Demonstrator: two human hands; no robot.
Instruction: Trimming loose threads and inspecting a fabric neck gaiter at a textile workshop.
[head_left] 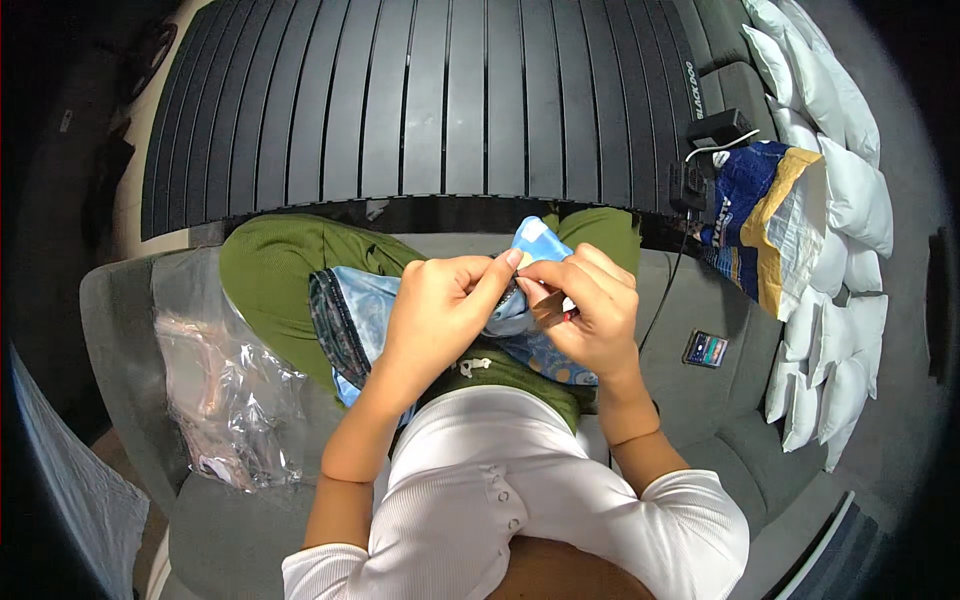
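A light-blue patterned cloth (370, 305) with a dark edging band (337, 325) lies bunched across my lap. My left hand (435, 308) is closed, pinching the cloth between thumb and forefinger near its raised blue tip (540, 240). Right beside it, my right hand (592, 300) pinches the same dark edge, its fingertips almost touching the left thumb. Under the right fingers shows a small brownish piece with a spot of red near it; its kind I cannot make out. Part of the cloth is hidden behind both hands.
Ahead stands a black slatted table (440, 100). On the grey sofa (665, 290) lie clear plastic bags (235, 400) to my left and a phone (706, 349) to my right. A blue-and-gold bag (765, 220), a black adapter with cables (688, 188) and white pillows (835, 330) are at the right.
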